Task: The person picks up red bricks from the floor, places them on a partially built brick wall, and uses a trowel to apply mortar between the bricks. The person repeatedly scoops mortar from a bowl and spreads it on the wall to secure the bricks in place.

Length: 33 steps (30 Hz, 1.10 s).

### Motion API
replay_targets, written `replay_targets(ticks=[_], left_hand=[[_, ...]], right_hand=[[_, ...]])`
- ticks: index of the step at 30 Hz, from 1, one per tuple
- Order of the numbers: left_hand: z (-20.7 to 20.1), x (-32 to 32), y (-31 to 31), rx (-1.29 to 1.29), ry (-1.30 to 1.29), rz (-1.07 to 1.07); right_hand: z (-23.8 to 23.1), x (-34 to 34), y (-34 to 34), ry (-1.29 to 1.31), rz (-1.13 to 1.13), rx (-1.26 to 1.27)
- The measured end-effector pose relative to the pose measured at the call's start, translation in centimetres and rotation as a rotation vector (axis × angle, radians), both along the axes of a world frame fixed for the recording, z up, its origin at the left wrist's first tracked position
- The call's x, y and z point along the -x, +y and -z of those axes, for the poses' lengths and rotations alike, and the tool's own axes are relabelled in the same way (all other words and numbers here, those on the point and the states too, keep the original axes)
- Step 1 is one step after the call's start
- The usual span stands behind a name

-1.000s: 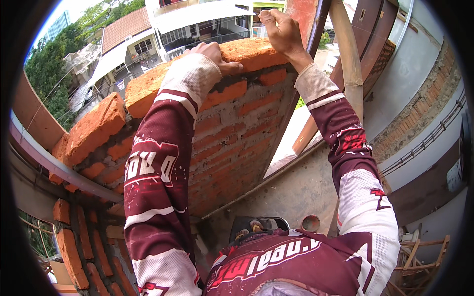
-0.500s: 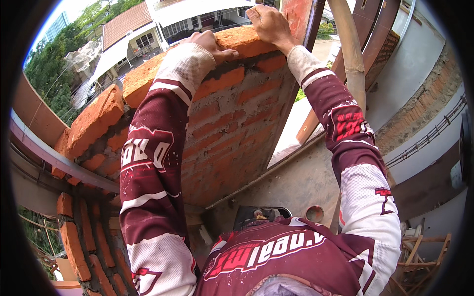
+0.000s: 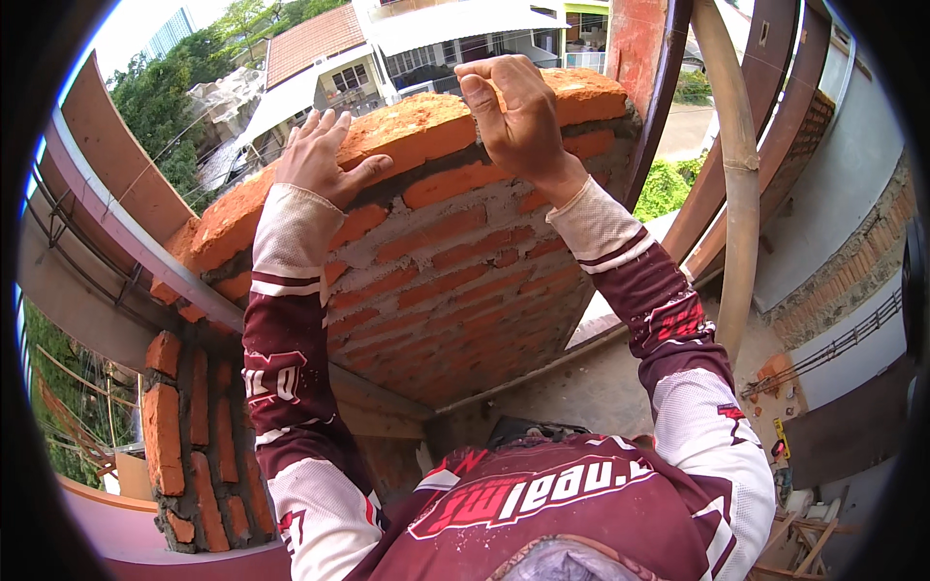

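My left hand (image 3: 320, 160) is open with its fingers spread, at the left part of the top course of a brick wall (image 3: 436, 247). Its thumb points right, along the top course's orange bricks (image 3: 412, 126). My right hand (image 3: 518, 121) is over the right part of that course, fingers curled and thumb tip close to the index finger. Whatever may be between those fingertips is hidden. Below the top bricks runs a dark mortar joint, and grey mortar is smeared over the wall's near face.
A wooden pole (image 3: 741, 184) and dark red beams (image 3: 765, 97) rise right of the wall. At lower left stands another section of brickwork (image 3: 165, 441), beside a curved pale rail (image 3: 145, 242). Houses and trees lie beyond. Wooden pieces (image 3: 804, 542) are at lower right.
My left hand has moved left and its fingers have spread. The right hand has come off the right end of the top course, nearer me. The view has shifted, showing more on the right.
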<state>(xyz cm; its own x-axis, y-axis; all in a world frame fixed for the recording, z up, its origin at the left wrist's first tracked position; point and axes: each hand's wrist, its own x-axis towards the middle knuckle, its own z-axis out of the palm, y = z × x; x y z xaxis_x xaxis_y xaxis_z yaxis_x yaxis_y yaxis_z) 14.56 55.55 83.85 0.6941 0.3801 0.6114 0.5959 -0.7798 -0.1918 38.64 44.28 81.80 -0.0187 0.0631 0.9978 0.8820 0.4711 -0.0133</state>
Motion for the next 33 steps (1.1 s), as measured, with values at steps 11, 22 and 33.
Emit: replay_targets(ticks=[11,22,33], left_hand=[[0.5,0.3,-0.2,0.050,0.088,-0.033],[1.8,0.4,-0.4,-0.312,0.056,-0.145],[46.6,13.1,-20.1,1.307,-0.072,-0.335]], right_hand=[[-0.3,2.2,6.5,-0.147,0.237,0.058],[4.6,5.9,-1.6,-0.240,-0.002,0.031],[53.4,9.6,-32.0,1.084,-0.561,1.964]])
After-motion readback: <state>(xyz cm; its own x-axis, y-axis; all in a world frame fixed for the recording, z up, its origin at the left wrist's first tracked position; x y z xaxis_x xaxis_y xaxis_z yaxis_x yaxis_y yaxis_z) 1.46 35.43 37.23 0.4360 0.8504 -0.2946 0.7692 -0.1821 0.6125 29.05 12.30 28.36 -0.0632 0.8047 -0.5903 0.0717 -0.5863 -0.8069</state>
